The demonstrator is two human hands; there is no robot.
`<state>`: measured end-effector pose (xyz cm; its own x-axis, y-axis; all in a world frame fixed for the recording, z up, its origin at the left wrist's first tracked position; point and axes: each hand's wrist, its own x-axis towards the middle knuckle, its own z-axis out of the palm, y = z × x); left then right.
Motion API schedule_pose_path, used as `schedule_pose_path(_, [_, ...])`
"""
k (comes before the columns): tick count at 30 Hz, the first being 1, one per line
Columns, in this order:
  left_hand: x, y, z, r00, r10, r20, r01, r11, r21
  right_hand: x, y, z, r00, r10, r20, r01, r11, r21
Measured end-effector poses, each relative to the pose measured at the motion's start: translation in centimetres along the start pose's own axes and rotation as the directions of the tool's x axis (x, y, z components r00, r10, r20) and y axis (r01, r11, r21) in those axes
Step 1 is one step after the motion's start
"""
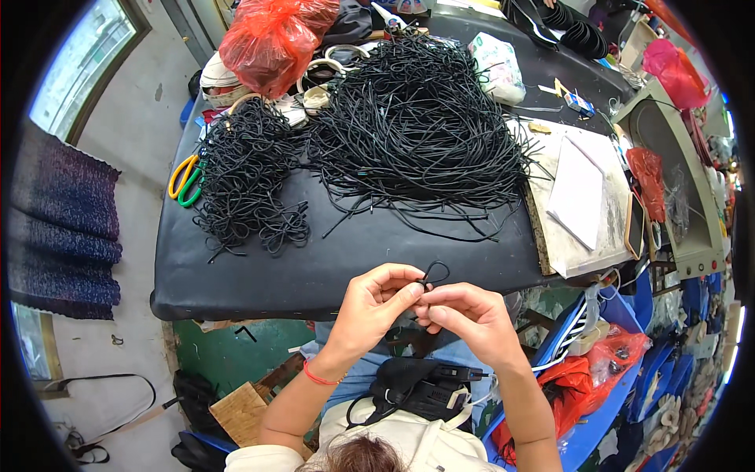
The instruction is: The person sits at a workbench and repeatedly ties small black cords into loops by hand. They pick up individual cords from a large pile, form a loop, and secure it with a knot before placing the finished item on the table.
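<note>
Taking the black tabletop [330, 267] as my landmark and going left to right: at its far left edge lie my scissors with the yellow and green handles [184, 181], set aside where they are out of the cords' way, I'd say. Just right of them on the tabletop sits the smaller heap of black cords [248, 177], which look knotted or looped, and right of that the big heap of loose black cords [417, 134], straight lengths spilling toward the near edge. The two heaps lie apart, which I judge keeps one kind from mixing with the other. Behind them, at the back of the tabletop, is a red plastic bag [271, 35], and off its right end a pale board with a white sheet [578, 193].

At the near edge of the tabletop, above my lap, my left hand [370, 303] and right hand [468, 311] meet. The fingers of both are closed, pinching one short black cord [432, 274] between their tips. Its small loop stands up just above my fingertips, over the tabletop's front edge, while the rest is hidden in my grip. I hold it close and raised, I think, so I can see the loop
</note>
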<state>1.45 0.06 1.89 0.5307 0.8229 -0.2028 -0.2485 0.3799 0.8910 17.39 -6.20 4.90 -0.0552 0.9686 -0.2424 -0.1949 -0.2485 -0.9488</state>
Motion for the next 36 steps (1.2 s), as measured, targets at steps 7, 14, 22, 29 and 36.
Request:
schedule_pose_path(7, [-0.2,-0.6,0.7,0.994,0.067,-0.091,-0.071,0.996,-0.047,0.5,1.2,0.8,0.944,-0.224,-0.241,0.125,0.921,-0.369])
schedule_pose_path(14, [-0.3,-1.8,2.2,0.933,0.252,-0.256,-0.234,0.967,0.101,0.9,1.2,1.9,0.892,-0.321,-0.318,0.15,0.875,-0.461])
schedule_pose_path(22, [-0.4,-0.4,1.2,0.964,0.243,-0.11,-0.213,0.949,0.231,1.6,1.2,0.8,0.884,-0.298,-0.361,0.168,0.922,-0.349])
schedule_pose_path(29, [-1.2,0.6,0.8,0.997,0.055,0.063,-0.074,0.931,0.357,1.5,0.7,-0.3,0.985,-0.01,-0.172,-0.004,0.997,-0.081])
schedule_pose_path(36, [-1.3,0.2,0.3,0.999,-0.053,0.005,0.051,0.98,0.192,1.1,1.7,-0.6,0.987,-0.117,-0.107,0.092,0.973,-0.212])
